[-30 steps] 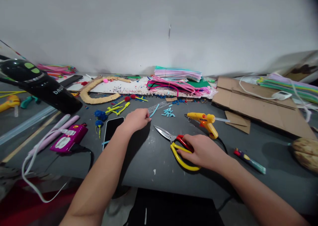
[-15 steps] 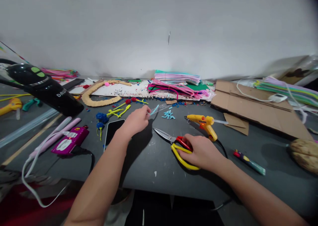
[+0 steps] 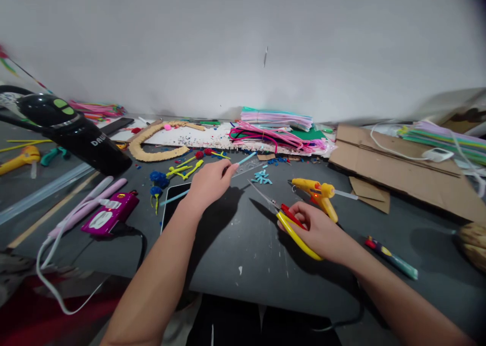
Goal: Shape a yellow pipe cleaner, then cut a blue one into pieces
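Observation:
My left hand (image 3: 208, 184) is closed in a pinch on a light blue pipe cleaner (image 3: 246, 158), whose tip sticks out up and to the right. My right hand (image 3: 318, 230) grips the yellow and red handles of a pair of scissors (image 3: 283, 215), lifted off the dark table (image 3: 243, 244) with the blades pointing up-left toward the pipe cleaner. Cut blue pieces (image 3: 261, 176) lie just beyond the scissor tips. A black phone (image 3: 172, 196) lies under my left wrist.
A yellow glue gun (image 3: 317, 193) lies right of the scissors, a pen (image 3: 391, 259) further right. Flat cardboard (image 3: 398, 168) sits at the back right, pink pipe cleaners (image 3: 273, 133) and paper stacks by the wall. A black handheld vacuum (image 3: 72, 133) and pink device (image 3: 110, 213) are left.
My right hand has lifted the scissors off the table and tilted them. My left hand has picked up the blue pipe cleaner and raised it slightly.

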### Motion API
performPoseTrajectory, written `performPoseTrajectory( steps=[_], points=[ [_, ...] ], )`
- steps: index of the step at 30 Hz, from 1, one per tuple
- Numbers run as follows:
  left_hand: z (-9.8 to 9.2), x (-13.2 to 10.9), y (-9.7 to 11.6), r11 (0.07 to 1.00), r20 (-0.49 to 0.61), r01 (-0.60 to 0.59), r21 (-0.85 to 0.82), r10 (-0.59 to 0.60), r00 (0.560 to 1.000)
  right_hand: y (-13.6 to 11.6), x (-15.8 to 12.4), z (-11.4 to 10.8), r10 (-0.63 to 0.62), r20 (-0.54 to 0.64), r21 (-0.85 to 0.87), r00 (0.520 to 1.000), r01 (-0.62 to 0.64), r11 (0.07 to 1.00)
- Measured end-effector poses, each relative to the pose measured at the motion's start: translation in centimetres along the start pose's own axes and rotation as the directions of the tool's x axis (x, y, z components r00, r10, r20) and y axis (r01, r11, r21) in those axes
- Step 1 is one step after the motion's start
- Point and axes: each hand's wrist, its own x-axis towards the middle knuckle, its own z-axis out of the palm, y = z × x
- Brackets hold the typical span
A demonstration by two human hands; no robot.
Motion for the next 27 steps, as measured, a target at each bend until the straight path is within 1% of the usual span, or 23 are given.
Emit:
performPoseTrajectory(
  steps=[4, 9, 11, 13, 17, 20, 24, 27],
  points=[
    [0.0, 0.1, -0.3, 1.0, -0.019, -0.001, -0.026, 0.0, 1.0, -0.4, -0.2, 0.1, 0.021, -0.012, -0.006, 1.0, -0.021, 1.0],
    [0.5, 0.4, -0.9, 0.979, -0.037, -0.1, -0.18, 0.095, 0.995, -0.9, -0.2, -0.5, 0.023, -0.009, 0.069, 1.0, -0.023, 0.997],
    [0.6, 0.4, -0.7, 0.974, -0.029, -0.121, -0.193, 0.118, 0.993, -1.1, -0.2, -0.6, 0.037, 0.016, 0.146, 0.999, -0.038, 0.988],
    [0.7, 0.3, -0.3, 0.974, -0.025, -0.124, -0.188, 0.122, 0.992, -1.4, -0.1, -0.7, 0.073, 0.046, 0.234, 0.996, -0.081, 0.969],
    [1.0, -0.1, 0.7, 0.979, -0.019, -0.093, -0.179, 0.091, 0.996, -1.7, 0.0, -0.7, 0.125, 0.115, 0.346, 0.985, -0.158, 0.925],
    [1.1, -0.2, 1.0, 0.98, -0.011, -0.076, -0.184, 0.076, 0.997, -1.6, 0.0, -0.8, 0.133, 0.161, 0.388, 0.978, -0.187, 0.903],
    [1.3, -0.2, 1.1, 0.957, -0.015, -0.14, -0.254, 0.141, 0.99, -1.5, 0.0, -0.8, 0.129, 0.165, 0.392, 0.978, -0.185, 0.901],
    [1.4, -0.3, 1.3, 0.952, -0.02, -0.168, -0.257, 0.169, 0.985, -1.6, 0.0, -0.9, 0.128, 0.168, 0.39, 0.977, -0.185, 0.902]
  ],
)
